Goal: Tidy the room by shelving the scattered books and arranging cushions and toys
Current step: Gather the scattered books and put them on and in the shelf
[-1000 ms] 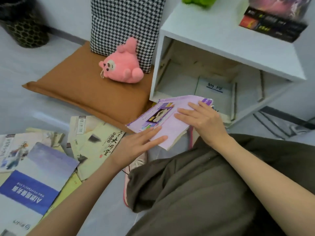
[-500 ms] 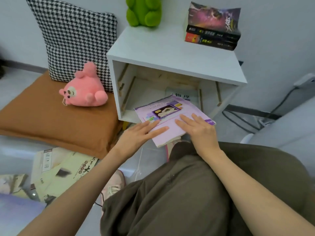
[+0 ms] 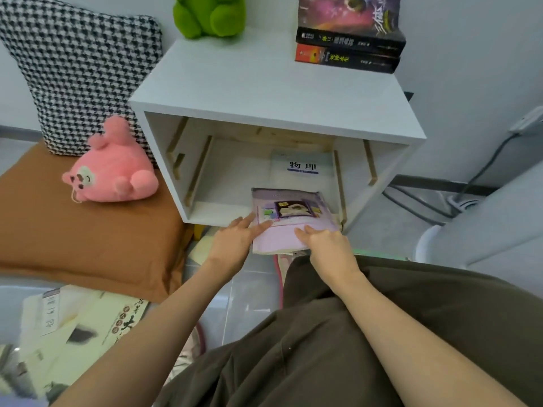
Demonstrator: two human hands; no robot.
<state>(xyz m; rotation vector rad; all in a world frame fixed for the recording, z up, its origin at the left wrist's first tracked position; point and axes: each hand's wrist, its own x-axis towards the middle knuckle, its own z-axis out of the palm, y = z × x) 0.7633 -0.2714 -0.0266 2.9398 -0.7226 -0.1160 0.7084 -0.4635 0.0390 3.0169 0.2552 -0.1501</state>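
Observation:
A purple book lies half inside the open white cabinet, on top of a white book. My left hand presses flat on the purple book's left edge. My right hand rests flat on its near end, fingers together. A pink plush toy lies on a brown cushion, in front of a houndstooth cushion. A green plush toy and two stacked dark books sit on the cabinet top. Cream books lie scattered on the floor at lower left.
My knees in dark olive trousers fill the lower right. Black cables and a wall socket are right of the cabinet. A pale rounded piece of furniture stands at the right edge. The floor is glossy grey.
The purple book has gone from tilted in front of the cabinet to squared up and partly inside it. Both hands followed it forward. My view swung right, away from the floor books.

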